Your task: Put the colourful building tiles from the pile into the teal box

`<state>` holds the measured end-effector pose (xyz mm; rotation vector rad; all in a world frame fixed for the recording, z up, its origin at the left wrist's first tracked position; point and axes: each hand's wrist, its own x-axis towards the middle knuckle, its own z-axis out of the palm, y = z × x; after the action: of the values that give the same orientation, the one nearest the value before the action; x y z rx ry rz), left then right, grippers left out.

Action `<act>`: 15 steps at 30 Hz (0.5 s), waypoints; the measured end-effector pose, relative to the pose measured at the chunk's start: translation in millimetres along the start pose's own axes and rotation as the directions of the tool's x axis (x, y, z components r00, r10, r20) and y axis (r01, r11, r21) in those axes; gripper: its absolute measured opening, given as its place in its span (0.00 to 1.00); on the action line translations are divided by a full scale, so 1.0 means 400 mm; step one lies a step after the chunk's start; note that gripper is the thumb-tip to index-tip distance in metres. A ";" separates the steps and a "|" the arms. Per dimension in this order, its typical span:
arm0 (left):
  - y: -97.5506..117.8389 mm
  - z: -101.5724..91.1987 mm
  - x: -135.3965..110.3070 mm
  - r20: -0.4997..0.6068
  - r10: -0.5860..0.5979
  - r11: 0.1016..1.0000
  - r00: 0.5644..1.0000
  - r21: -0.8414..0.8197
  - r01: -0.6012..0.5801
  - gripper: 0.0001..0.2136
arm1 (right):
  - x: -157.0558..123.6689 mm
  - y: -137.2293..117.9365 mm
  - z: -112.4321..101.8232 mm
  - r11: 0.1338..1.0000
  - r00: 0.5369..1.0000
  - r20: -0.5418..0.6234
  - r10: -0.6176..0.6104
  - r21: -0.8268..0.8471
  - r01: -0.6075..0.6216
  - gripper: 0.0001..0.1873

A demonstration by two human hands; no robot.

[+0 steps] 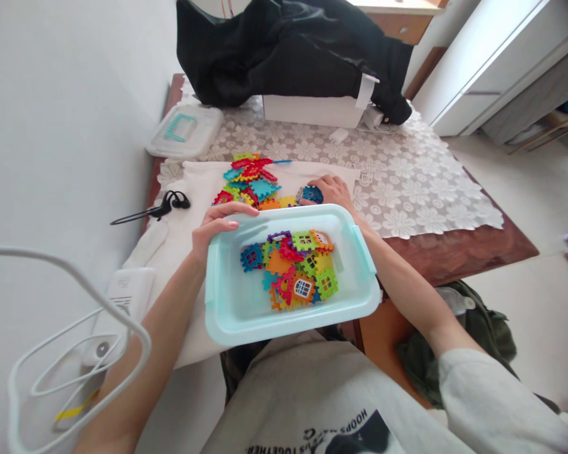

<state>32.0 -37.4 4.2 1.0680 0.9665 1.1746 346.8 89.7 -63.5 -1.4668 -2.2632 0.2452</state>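
A pale blue plastic bin (231, 302) sits tilted at the table's near edge over my lap, with several colourful interlocking toy tiles (296, 268) inside. My left hand (215, 230) grips the bin's far left rim, fingers curled over it. Beyond the bin my right hand (329, 189) rests on the white cloth, fingers closed around a blue tile (311, 194). A pile of loose tiles (250, 180) in red, yellow, blue and orange lies on the cloth just left of that hand.
The bin's lid (184, 129) lies at the table's back left. A white box (312, 110) and black fabric (284, 50) are at the back. Black earphones (168, 205) lie left; a white cable (76, 340) loops near left. A lace tablecloth (407, 183) covers the right.
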 end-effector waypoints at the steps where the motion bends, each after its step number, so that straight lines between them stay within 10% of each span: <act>1: 0.000 0.001 0.000 -0.007 0.008 1.000 1.000 0.001 -0.008 0.12 | 0.001 -0.001 -0.001 1.000 1.000 -0.017 0.003 0.010 -0.003 0.29; 15: 0.009 0.003 -0.001 0.014 0.013 1.000 1.000 0.027 -0.013 0.13 | 0.000 -0.004 -0.009 0.997 0.993 0.096 -0.066 0.038 0.063 0.22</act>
<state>32.3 -37.6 7.9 1.1042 0.9683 1.1657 347.1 88.6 -59.8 -1.3894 -2.3661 0.3421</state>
